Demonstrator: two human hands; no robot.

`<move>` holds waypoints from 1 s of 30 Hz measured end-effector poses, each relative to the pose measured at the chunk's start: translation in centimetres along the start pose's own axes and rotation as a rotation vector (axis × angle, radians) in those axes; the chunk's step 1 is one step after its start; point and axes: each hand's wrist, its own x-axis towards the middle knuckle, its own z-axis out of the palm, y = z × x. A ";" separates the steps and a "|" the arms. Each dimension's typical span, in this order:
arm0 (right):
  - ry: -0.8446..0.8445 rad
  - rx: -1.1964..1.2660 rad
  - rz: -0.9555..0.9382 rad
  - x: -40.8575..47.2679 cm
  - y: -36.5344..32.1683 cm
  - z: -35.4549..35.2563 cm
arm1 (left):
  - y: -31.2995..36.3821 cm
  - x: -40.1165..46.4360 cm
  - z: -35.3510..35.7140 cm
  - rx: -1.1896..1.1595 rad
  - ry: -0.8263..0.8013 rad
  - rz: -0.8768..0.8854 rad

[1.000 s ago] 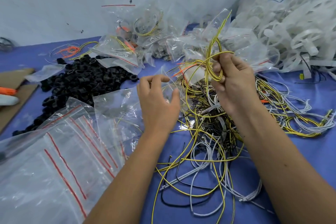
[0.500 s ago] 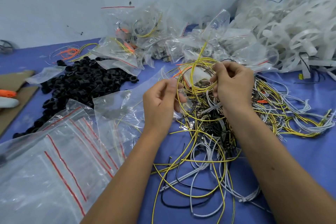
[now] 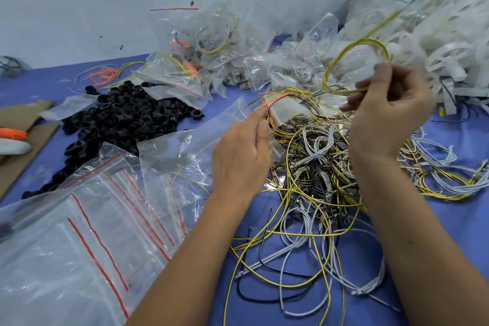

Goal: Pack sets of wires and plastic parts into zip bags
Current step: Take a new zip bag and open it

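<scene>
My right hand pinches a loop of yellow wire raised above a tangled heap of yellow, white and black wires. My left hand holds the edge of a clear zip bag at the heap's left side, thumb and forefinger close together at the bag's mouth. A stack of empty red-striped zip bags lies at the lower left. A heap of black plastic rings sits behind that stack.
Filled zip bags pile up at the back centre. White plastic parts fill a big bag at the back right. Cardboard with an orange-tipped tool lies at the left edge. A blue cloth covers the table.
My right hand has lifted the yellow wire loop up and to the right, away from the heap. My left hand stays at the zip bag's mouth.
</scene>
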 end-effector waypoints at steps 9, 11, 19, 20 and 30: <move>-0.469 -0.106 0.071 -4.4 -0.1 1.7 | -1.7 0.5 -0.2 -0.114 0.126 -0.095; -0.514 -0.104 0.102 -5.0 0.1 1.9 | -1.8 0.5 -0.3 -0.167 0.169 -0.095; -0.661 -0.136 0.066 -5.9 0.0 2.2 | -1.1 0.2 -0.1 -0.263 0.208 0.020; -0.704 -0.130 0.084 -5.9 0.0 2.2 | -1.1 0.2 -0.1 -0.263 0.229 0.025; -0.464 -0.029 0.065 -5.0 -0.5 1.9 | -1.6 0.3 -0.2 -0.208 0.309 -0.133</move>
